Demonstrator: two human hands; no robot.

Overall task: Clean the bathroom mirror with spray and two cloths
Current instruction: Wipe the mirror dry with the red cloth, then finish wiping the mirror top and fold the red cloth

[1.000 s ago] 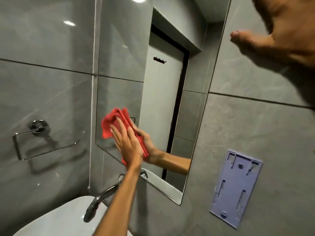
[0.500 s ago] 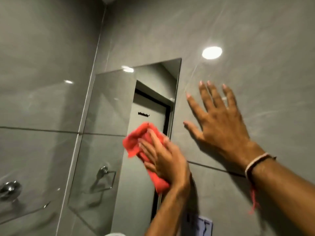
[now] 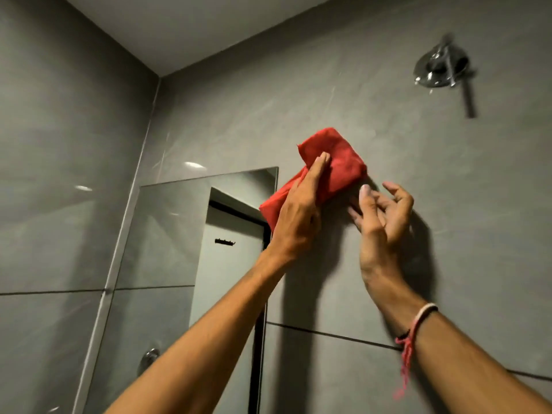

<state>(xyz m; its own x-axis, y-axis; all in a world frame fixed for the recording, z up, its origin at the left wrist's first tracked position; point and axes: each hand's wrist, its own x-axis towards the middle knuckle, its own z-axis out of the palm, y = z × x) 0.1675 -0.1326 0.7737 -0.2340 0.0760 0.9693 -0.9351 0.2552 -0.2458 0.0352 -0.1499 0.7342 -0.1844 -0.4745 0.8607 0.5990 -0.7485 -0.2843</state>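
- Hanging on the grey tiled wall at lower left, the frameless mirror reflects a pale door with a dark hook.
- Just right of the mirror's top corner, the left hand presses a red cloth flat against the wall tile, thumb on top of the fabric.
- The cloth is bunched and folded, a bright plain red.
- Beside it, the right hand hovers with fingers loosely curled and parted, holding nothing; a red-and-white thread bracelet circles its wrist.
- At upper right, a chrome shower fitting is mounted on the wall.
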